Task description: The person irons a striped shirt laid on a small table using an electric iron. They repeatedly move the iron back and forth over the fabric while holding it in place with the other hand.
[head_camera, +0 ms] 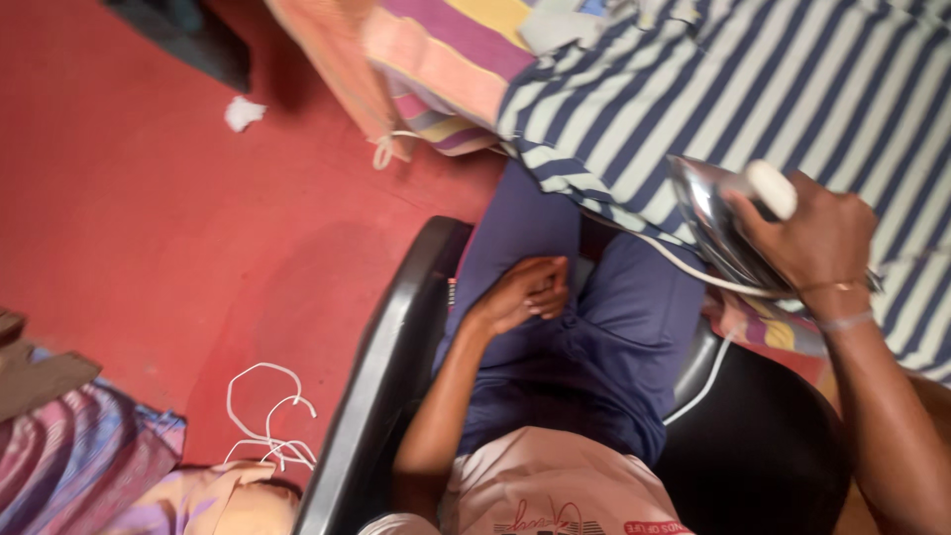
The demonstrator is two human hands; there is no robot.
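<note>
A: Head view, item one: a clothes iron point(718, 233), chrome-bodied with a white handle, is being gripped by the right hand point(822, 243), tilted over the blue-and-white striped cloth point(773, 89). Image is being blurred here.

B: Hazards being noted?

A: The white cord point(693, 272) is being trailed across the lap; snagging is being risked, and the soleplate is being held near the blue trousers point(594, 327), so scorching is judged possible.

B: Other hand?

A: The left hand point(525, 292) is being rested on the thigh, loosely curled, nothing grasped.
</note>
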